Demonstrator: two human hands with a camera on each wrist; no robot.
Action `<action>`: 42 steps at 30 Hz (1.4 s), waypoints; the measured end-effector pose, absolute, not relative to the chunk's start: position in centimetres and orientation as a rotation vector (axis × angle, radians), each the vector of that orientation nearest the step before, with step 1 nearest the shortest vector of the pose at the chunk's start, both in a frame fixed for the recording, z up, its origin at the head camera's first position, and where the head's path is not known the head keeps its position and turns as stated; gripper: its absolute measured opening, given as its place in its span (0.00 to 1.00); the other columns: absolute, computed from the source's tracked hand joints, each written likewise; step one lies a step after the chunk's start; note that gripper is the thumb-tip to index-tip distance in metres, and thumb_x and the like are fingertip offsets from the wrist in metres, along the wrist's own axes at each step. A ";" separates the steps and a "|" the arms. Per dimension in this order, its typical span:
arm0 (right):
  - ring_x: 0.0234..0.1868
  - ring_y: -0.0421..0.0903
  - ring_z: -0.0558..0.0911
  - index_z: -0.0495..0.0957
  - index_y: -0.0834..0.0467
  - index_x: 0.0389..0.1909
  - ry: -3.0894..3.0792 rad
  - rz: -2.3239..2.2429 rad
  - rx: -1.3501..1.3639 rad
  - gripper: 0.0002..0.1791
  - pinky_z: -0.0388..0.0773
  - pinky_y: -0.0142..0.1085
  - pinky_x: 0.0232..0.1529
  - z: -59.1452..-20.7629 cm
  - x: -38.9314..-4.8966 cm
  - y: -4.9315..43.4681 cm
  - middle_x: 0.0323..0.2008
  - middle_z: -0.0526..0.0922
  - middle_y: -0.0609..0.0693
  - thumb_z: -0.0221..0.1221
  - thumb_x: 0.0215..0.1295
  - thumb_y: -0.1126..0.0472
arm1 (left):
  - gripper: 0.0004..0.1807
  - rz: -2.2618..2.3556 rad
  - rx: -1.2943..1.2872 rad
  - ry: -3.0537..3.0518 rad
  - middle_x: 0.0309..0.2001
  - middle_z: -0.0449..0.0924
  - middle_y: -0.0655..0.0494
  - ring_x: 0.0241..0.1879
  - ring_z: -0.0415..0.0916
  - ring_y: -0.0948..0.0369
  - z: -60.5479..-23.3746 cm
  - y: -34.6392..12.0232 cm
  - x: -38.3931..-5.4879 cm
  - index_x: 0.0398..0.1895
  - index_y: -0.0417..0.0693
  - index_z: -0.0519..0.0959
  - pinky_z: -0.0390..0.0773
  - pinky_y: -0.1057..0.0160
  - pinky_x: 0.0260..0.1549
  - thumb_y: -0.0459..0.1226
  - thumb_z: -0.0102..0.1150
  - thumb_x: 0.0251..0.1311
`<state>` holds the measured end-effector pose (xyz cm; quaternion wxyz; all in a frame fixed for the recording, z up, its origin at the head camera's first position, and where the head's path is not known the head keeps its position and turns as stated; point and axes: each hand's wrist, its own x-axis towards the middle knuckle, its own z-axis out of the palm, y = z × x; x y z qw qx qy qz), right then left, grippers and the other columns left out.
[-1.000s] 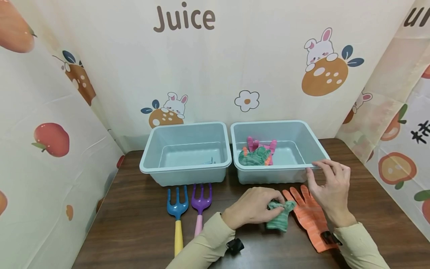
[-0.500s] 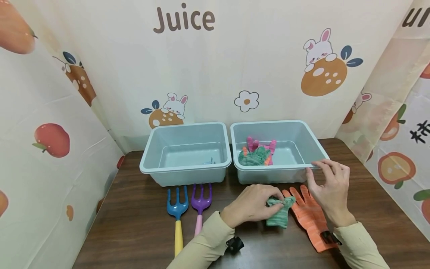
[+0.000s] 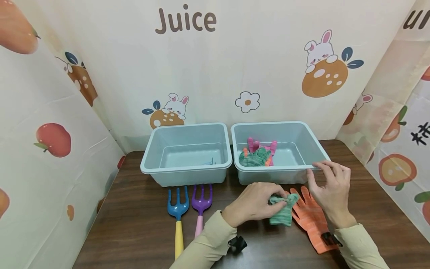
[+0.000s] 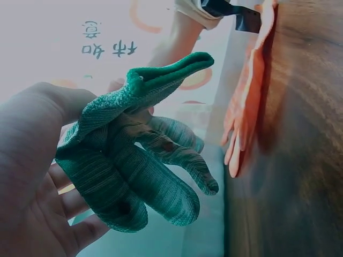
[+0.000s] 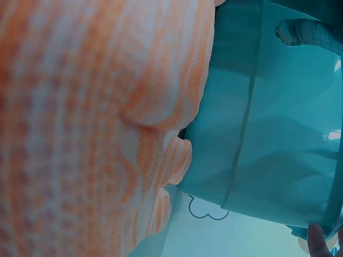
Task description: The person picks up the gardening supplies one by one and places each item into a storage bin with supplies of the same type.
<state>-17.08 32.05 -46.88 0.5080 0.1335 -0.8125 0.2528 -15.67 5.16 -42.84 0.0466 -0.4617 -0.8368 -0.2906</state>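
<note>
In the head view my left hand pinches a green striped knit glove in front of the right bin. The left wrist view shows this glove held near its cuff between thumb and fingers, its fingers dangling. At the front right corner of the light blue plastic bin, my right hand grips the rim, fingertips on top and thumb against the outer wall. An orange glove lies flat on the table beside my right wrist. It fills much of the right wrist view, close to the camera.
Inside the right bin lie a green glove with orange parts and a pink glove. A second blue bin stands at left with a small blue item inside. Before it lie a blue fork and a purple fork.
My left hand has risen slightly and shifted a little right, carrying the green glove with it. The right hand stays at the bin's rim.
</note>
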 end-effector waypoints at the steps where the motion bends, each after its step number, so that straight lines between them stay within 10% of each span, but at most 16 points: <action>1: 0.44 0.74 0.71 0.86 0.70 0.41 -1.957 0.609 0.323 0.31 0.58 0.47 0.53 -46.9 -17.1 32.1 0.42 0.82 0.72 0.61 0.72 0.41 | 0.09 -0.892 -1.404 -2.548 0.47 0.90 0.68 0.36 0.77 0.81 -42.8 5.1 -15.7 0.51 0.58 0.87 0.72 0.84 0.38 0.45 0.63 0.74; 42: 0.44 0.74 0.71 0.86 0.70 0.43 -1.970 0.614 0.319 0.31 0.59 0.51 0.51 -47.0 -17.0 32.2 0.42 0.81 0.72 0.61 0.72 0.40 | 0.09 -0.857 -1.387 -2.452 0.46 0.89 0.68 0.43 0.81 0.77 -40.2 5.5 -17.0 0.51 0.57 0.86 0.76 0.81 0.48 0.44 0.63 0.75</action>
